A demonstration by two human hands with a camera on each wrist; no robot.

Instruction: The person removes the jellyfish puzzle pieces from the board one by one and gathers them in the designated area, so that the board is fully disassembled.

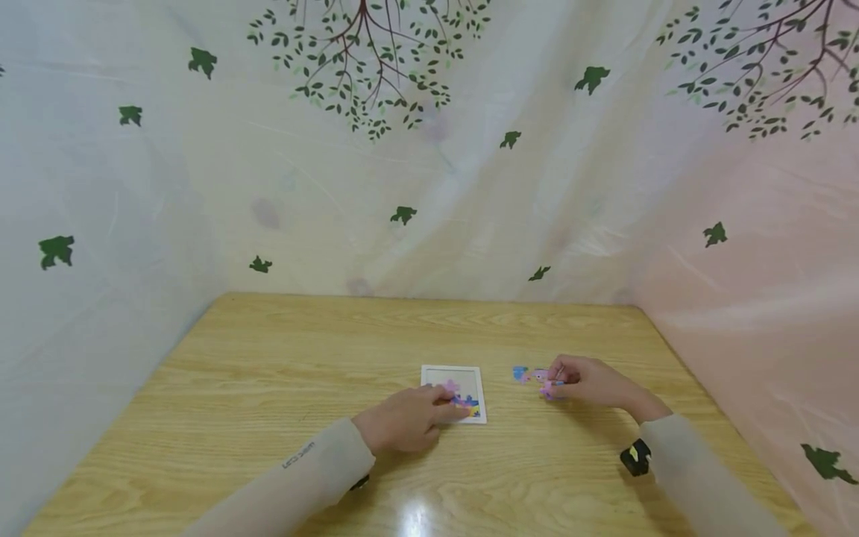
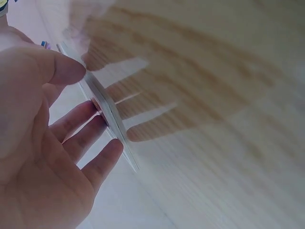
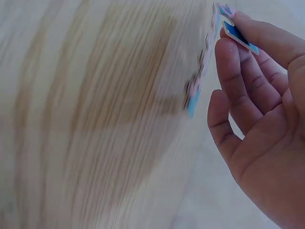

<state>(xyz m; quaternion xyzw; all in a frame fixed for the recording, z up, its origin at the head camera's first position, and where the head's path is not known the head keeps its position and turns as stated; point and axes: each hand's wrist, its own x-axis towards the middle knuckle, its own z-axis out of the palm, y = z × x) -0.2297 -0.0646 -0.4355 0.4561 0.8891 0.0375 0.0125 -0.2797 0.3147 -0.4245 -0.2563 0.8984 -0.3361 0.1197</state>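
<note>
A small white-framed jigsaw tray (image 1: 483,395) lies on the table, with some pink, blue and yellow pieces set in its lower part. My left hand (image 1: 411,419) rests over its left and lower side, fingers loosely extended and touching it. Seen from the left wrist, the hand's (image 2: 57,124) fingertips meet the edge of the tray (image 2: 112,114). To the right, my right hand (image 1: 593,382) pinches a jigsaw piece (image 3: 238,38) with a blue face between thumb and fingers. Loose jigsaw pieces (image 1: 520,374) lie just left of that hand.
Both hands work above a wooden table (image 1: 302,343). A pale curtain (image 1: 322,224) printed with leaves and branches encloses its back and sides. A black device (image 1: 634,457) is strapped at the right wrist.
</note>
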